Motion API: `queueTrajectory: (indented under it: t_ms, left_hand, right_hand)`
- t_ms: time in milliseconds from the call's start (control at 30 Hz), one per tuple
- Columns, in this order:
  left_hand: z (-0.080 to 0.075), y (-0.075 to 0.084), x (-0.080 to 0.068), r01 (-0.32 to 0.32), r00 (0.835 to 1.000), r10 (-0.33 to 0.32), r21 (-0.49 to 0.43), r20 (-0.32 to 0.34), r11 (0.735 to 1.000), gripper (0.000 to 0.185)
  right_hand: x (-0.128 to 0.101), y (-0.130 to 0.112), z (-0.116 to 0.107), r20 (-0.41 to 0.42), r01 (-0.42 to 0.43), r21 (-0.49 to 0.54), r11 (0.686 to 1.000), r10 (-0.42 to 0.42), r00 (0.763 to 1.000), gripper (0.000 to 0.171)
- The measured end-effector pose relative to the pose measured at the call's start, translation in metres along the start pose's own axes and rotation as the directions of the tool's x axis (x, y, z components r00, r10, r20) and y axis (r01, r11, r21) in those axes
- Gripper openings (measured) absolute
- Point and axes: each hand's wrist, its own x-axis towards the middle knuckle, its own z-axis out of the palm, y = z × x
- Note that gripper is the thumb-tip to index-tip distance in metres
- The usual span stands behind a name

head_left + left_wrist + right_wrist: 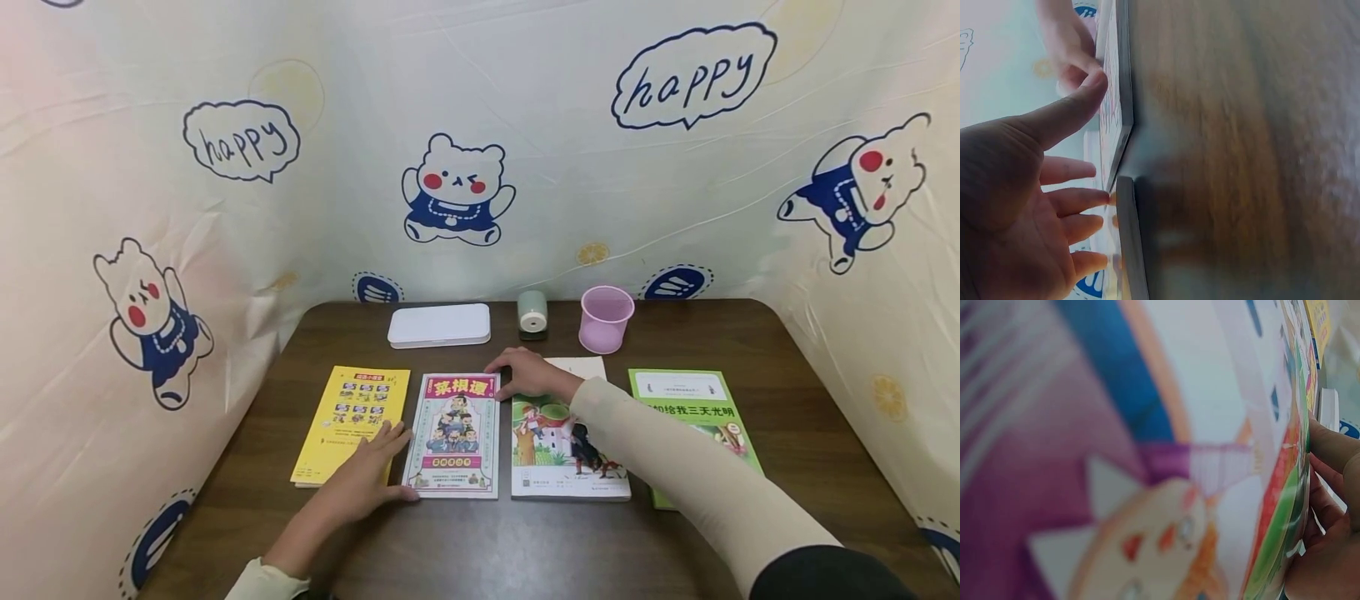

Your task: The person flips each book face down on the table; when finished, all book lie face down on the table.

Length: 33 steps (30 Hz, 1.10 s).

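Four books lie in a row on the table in the head view. My left hand (360,479) spreads its fingers over the right edge of the yellow book (360,417), its thumb at the lower left corner of the pink-and-white book (452,437). At that book's upper right corner is my right hand (531,372), thumb and forefinger touching the edges. Its wrist passes over the illustrated book (558,442). The right forearm partly hides the green book (693,392). In the left wrist view the left hand's fingers (1079,200) look straight and apart.
Along the back of the dark wooden table (442,550) stand a white flat case (439,325), a green pencil sharpener (532,313) and a pink cup (606,320). A patterned cloth (525,100) with bears hangs behind and at both sides.
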Motion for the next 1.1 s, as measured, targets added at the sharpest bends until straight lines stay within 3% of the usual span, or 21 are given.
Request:
queueTrajectory:
  t_ms: [233, 633, 1100]
  left_hand:
    - [0.005, 0.006, 0.002, 0.001, 0.999, -0.001, 0.006, 0.053, 1.0, 0.099]
    - [0.006, 0.01, 0.005, 0.04, 0.998, -0.04, 0.0, 0.051, 0.999, 0.088]
    - [0.006, 0.005, 0.003, 0.025, 0.999, -0.022, -0.144, 0.023, 0.989, 0.088]
  right_hand:
    - [0.0, 0.0, -0.001, 0.013, -0.018, 0.0, 1.0, 0.018, 1.0, 0.049]
    - [0.0, -0.001, -0.003, 0.013, -0.022, 0.008, 1.0, 0.022, 1.0, 0.049]
    - [0.0, -0.002, 0.0, 0.019, -0.048, 0.002, 0.999, 0.048, 0.999, 0.048]
